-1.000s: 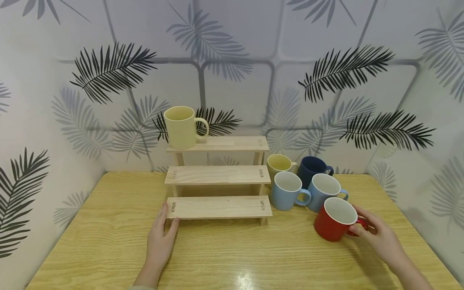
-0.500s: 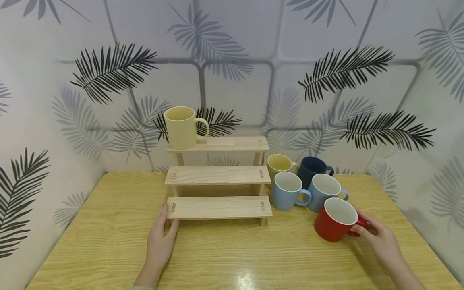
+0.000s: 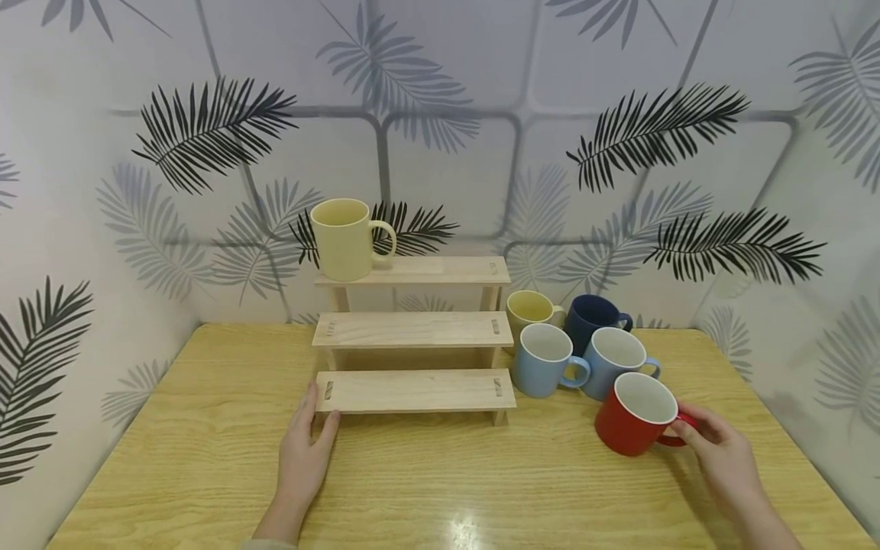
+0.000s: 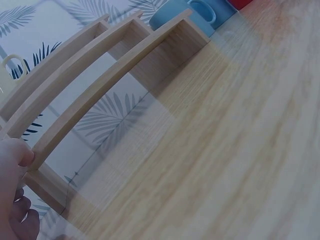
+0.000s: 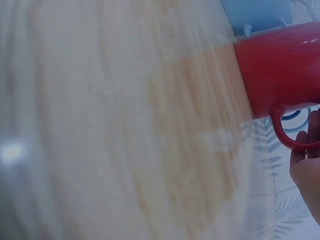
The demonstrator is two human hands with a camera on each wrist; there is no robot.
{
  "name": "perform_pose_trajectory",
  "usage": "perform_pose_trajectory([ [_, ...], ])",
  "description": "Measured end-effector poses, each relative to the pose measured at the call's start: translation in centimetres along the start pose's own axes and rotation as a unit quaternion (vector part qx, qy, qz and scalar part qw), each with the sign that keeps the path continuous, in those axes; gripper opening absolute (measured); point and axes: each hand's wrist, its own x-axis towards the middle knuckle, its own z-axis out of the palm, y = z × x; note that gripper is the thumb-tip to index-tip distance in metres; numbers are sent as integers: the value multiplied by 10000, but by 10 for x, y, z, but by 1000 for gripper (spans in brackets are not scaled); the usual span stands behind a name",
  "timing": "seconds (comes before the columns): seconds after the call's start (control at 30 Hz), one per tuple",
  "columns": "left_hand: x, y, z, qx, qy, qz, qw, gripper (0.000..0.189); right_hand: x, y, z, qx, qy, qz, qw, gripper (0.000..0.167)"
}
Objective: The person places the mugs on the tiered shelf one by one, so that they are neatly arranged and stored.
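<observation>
In the head view my left hand (image 3: 305, 452) grips the left end of a three-step wooden rack (image 3: 416, 390), its thumb at the front edge of the lowest step. The left wrist view shows the other fingers (image 4: 23, 215) curled beside the rack's end leg. At the right, my right hand (image 3: 725, 458) holds the handle of a red mug (image 3: 622, 422), which stands upright with a white inside. Fingers go through the handle in the right wrist view, where the mug (image 5: 280, 70) is partly cut off by the frame.
On the top step stands a pale yellow mug (image 3: 344, 244). Right of the rack cluster another yellow mug (image 3: 514, 325), a navy mug (image 3: 580, 328) and two light blue mugs, one nearer the rack (image 3: 539, 370), one behind the red mug (image 3: 605, 370). A leaf-patterned wall (image 3: 447, 76) closes the back.
My right wrist has shifted slightly left and the thumb has slid back along the handle. The red mug, the rack and my left hand have stayed in place.
</observation>
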Motion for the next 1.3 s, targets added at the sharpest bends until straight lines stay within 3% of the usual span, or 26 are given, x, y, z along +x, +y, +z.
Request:
perform_pose_trajectory([
  [0.37,2,0,-1,7,-30,1,10000,65,3,3,3,1056,-153,92,9942,27],
  [0.6,2,1,-3,51,-56,-30,10000,65,0,3,11,1423,-337,-160,9891,30],
  [0.87,0,1,-3,-13,-42,-65,10000,64,-3,-8,28,1153,-3,-293,9929,27],
  [1.07,-1,0,-2,-56,-48,-51,10000,64,-4,-21,43,434,327,-179,9984,19],
  [1.3,-1,1,-1,-55,-37,-19,10000,64,-5,-37,59,-402,71,-268,9988,21],
])
